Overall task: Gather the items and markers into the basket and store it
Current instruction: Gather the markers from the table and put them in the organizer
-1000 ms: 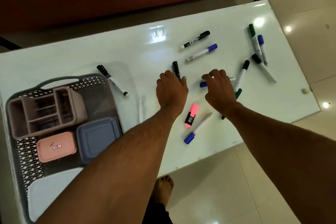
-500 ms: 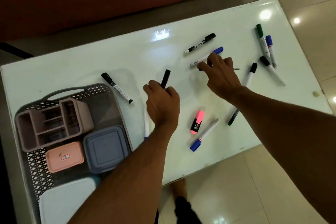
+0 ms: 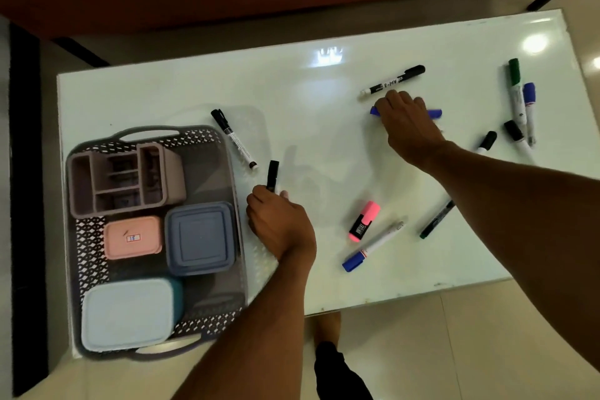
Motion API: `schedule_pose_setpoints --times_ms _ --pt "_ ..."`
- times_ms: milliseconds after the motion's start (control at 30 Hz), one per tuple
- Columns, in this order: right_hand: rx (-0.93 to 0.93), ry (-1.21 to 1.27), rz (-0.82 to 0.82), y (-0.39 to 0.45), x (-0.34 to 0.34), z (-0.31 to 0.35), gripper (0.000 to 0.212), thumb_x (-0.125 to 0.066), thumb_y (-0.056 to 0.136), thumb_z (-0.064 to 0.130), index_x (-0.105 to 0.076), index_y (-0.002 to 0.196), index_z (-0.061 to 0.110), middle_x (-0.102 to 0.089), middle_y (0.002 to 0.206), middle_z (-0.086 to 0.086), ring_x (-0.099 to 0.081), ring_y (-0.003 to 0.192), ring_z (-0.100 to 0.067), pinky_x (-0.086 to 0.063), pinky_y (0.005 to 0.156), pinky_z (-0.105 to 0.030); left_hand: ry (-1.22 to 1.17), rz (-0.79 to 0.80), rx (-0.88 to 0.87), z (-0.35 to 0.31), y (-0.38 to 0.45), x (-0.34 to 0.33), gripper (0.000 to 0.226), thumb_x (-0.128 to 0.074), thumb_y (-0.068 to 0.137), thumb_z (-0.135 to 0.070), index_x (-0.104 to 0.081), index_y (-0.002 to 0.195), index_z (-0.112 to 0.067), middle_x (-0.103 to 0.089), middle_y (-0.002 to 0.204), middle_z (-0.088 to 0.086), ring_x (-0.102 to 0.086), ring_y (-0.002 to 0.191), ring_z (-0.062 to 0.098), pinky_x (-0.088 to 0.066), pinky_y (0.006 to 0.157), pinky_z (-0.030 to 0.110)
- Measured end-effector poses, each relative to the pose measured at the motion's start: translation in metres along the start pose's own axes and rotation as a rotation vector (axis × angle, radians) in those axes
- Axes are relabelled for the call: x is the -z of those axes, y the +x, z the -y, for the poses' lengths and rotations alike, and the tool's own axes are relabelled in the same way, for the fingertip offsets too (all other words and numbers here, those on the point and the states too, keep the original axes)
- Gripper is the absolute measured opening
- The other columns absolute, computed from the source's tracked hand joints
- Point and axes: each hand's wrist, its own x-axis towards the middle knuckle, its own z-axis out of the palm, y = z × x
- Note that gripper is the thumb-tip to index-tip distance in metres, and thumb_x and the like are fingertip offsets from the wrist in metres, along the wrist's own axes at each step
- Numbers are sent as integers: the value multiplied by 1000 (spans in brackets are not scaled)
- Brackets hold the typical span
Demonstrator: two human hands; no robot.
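Two hands are at work over the white table [image 3: 194,91], and I judge this to be the marker-gathering step. My left hand [image 3: 279,224], just beside the basket [image 3: 227,146], has its fingers curled around a black marker [image 3: 272,174] that pokes up past the knuckles. My right hand [image 3: 407,122], further out, is closed over blue markers [image 3: 435,113] whose ends show on either side of it; I cannot tell how many. The basket already holds a divided organizer [image 3: 126,178] and lidded boxes. Loose markers lie scattered toward the right edge, with a pink highlighter [image 3: 364,220] near the front. Next, I would drop the left hand's marker into the basket.
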Motion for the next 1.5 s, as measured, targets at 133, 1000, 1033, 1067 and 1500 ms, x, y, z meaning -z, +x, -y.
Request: schedule_pose_setpoints --times_ms 133,1000,1033,1067,1500 --pt "-12 27 -41 -4 -4 0 27 -59 80 -15 -54 98 5 -55 92 -18 -51 82 -38 -40 68 -46 -14 -26 -82 5 -6 -2 20 -65 95 -17 -59 112 -6 -66 106 13 -65 99 31 -53 84 42" --pt "-188 1747 -392 55 166 288 18 -44 109 14 -50 126 10 -47 82 -5 -45 69 -13 -46 63 -22 -1156 20 -441 24 143 210 23 -46 98 3 -58 116 -5 -67 92 10 -70 88 25 -58 85 38" --pt "-183 1772 -386 55 168 301 18 -44 109 12 -50 126 9 -48 82 -4 -46 69 -14 -47 64 -23 -1152 16 -458 33 151 220 22 -45 98 2 -57 117 -3 -67 92 10 -70 89 26 -58 83 37" --pt "-180 1791 -375 55 170 314 16 -45 109 11 -50 124 10 -49 83 -3 -48 70 -16 -48 65 -23 -1153 9 -465 42 159 227 22 -45 99 1 -56 118 -2 -67 91 8 -69 89 26 -58 84 37" --pt "-223 1739 -388 64 134 394 8 -48 108 8 -52 114 9 -49 83 -10 -47 70 -19 -49 63 -22 -1105 60 -332 141 225 231 21 -49 98 -5 -60 116 -8 -65 84 2 -66 85 23 -59 90 42"
